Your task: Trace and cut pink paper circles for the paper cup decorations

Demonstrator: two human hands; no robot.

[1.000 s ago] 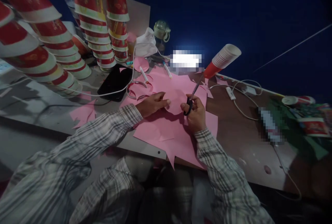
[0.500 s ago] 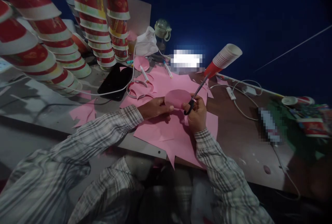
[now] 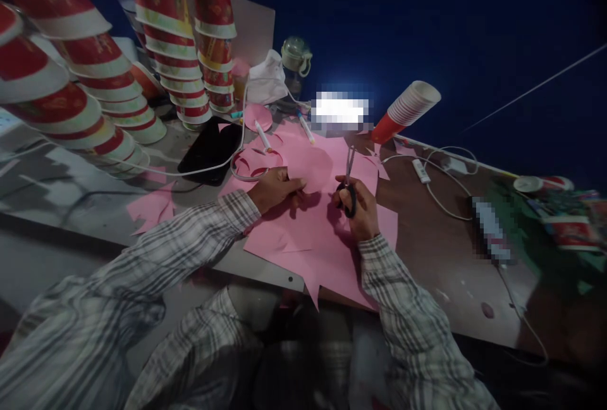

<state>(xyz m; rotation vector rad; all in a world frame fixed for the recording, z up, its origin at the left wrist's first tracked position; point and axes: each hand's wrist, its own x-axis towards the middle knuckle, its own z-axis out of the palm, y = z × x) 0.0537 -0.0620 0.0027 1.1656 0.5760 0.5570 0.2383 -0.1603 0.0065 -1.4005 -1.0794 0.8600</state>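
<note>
My left hand (image 3: 277, 191) pinches the lower left edge of a rounded pink paper piece (image 3: 313, 168) between thumb and fingers. In my right hand (image 3: 361, 211) is a pair of scissors (image 3: 349, 173), its dark handles around my fingers and its blades pointing up and away from me. The blades stand a little to the right of the paper piece, apart from it. Beneath both hands lie large sheets of pink paper (image 3: 351, 242), with jagged cut edges and a corner hanging over the table's front edge.
Tall stacks of red and white paper cups (image 3: 173, 49) stand on the left. A black phone (image 3: 211, 152), a white cable and markers (image 3: 306, 126) lie nearby. Another cup stack (image 3: 405, 111) leans at the back right. Pink scraps (image 3: 154, 207) lie left; a charger cable (image 3: 448, 204) lies right.
The scissors have swung from slanting right to nearly upright, and my right hand has parted from the pink paper piece. My left hand has turned that piece and shifted it slightly left.
</note>
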